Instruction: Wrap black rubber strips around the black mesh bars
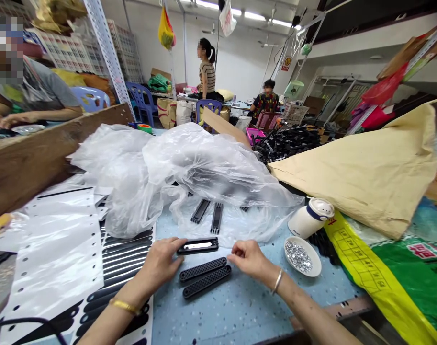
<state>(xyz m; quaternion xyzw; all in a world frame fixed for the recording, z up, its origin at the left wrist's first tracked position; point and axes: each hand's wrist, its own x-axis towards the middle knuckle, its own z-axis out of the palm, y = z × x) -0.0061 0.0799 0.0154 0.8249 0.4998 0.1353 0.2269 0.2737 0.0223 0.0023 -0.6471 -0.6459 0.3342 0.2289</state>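
Note:
My left hand [162, 262] has its thumb and fingers closed on the left end of a long black plastic holder [213, 244], which has a bright white strip inside it. Across from it, my right hand [252, 261] is closed in a pinch; whatever the fingertips hold, if anything, is too small to make out. Between the hands lie two black bars with a textured top, an upper one [203, 269] and a lower one [207, 282], side by side at a slant. The right fingertips are close to the upper bar's right end.
Crumpled clear plastic sheeting [189, 158] covers the table's back, with black pieces [217, 218] beneath its edge. On the right stand a bowl of small shiny pieces [299, 256] and a white bottle [308, 218]. Sheets with black strips [121, 268] lie left, beside a wooden board [53, 148]. Other people work beyond.

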